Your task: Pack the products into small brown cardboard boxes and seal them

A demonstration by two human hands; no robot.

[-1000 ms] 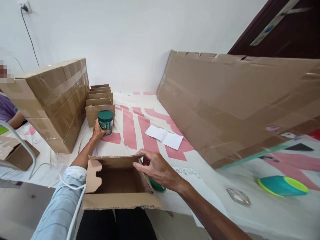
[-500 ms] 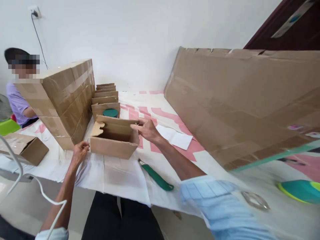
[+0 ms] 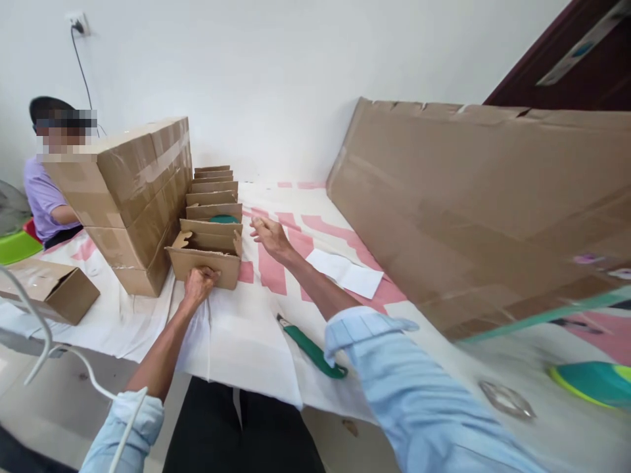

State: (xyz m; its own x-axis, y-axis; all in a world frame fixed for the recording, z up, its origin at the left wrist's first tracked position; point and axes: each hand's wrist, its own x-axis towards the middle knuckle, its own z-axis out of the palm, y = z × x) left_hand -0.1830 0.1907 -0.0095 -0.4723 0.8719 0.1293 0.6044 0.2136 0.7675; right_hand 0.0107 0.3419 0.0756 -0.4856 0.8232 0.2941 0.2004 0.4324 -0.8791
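Note:
A small open-topped cardboard box stands upright at the near end of a row of similar open boxes. My left hand has its fingers curled and its knuckles against the box's front wall; nothing shows in its grasp. To the right of the box, and apart from it, my right hand hovers over the table with loosely parted fingers and holds nothing. A round green lid-like thing is partly hidden behind the box's raised back flap.
Taped cartons form a stack left of the row. A green-handled cutter and a folded white paper lie on the cloth. A large cardboard sheet leans at right. Behind the stack sits another person.
The box has moved away from me and back against the row. My right hand has let go of its right end. My left hand has shifted from its left corner to its front.

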